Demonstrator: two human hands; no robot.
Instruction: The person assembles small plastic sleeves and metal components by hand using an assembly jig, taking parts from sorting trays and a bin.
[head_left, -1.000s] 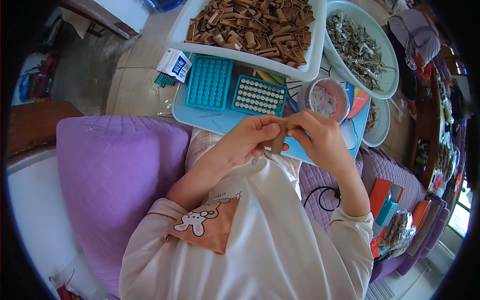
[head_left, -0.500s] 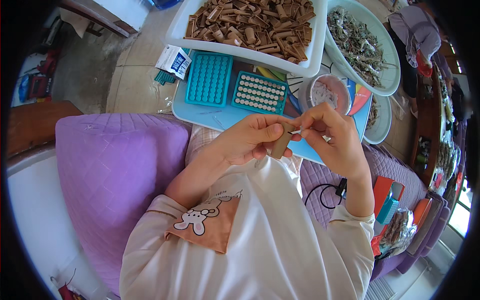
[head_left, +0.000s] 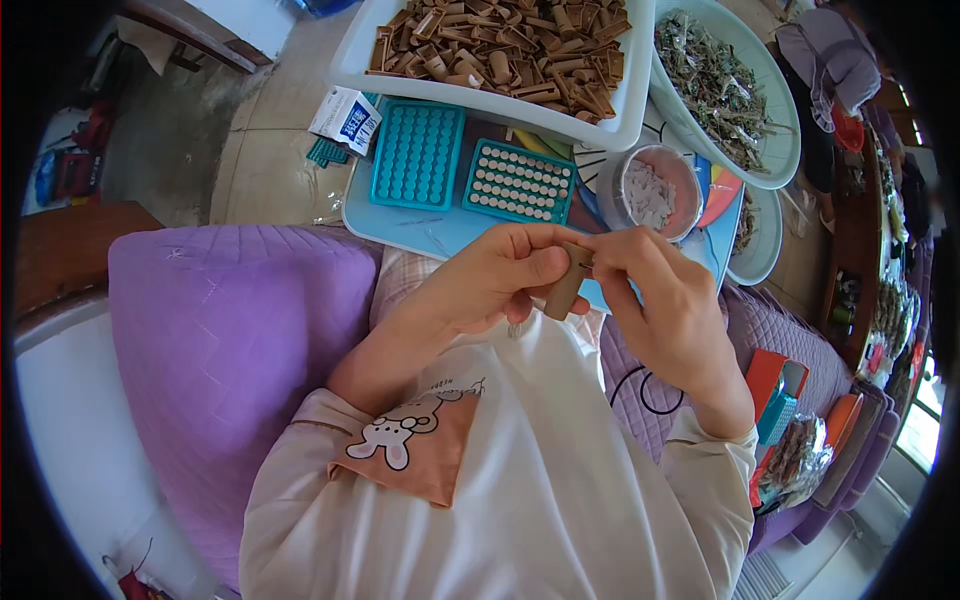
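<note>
My left hand (head_left: 492, 275) pinches a small brown block-like piece (head_left: 567, 290) between thumb and fingers, tilted above my lap. Against the upper right edge of this piece sit the closed fingers of my right hand (head_left: 648, 295). A thin dark tip pokes out between them and the piece; the rest of whatever they hold is hidden. Just beyond my hands, on a light blue table (head_left: 390, 228), lie a teal tray with rows of round cups (head_left: 418, 155) and a smaller teal tray filled with whitish round discs (head_left: 519, 182).
A white bin (head_left: 480, 100) full of brown pieces stands at the far side. Right of the trays is a round tub (head_left: 615, 195) with white scraps. A pale green basket (head_left: 785, 165) holds wrapped bits. A purple cushion (head_left: 230, 370) lies left; an orange-red box (head_left: 762, 380) sits right.
My right hand has turned over and closed in on the brown piece, its knuckles now hiding the small thing seen in its fingertips before. My left hand has hardly moved.
</note>
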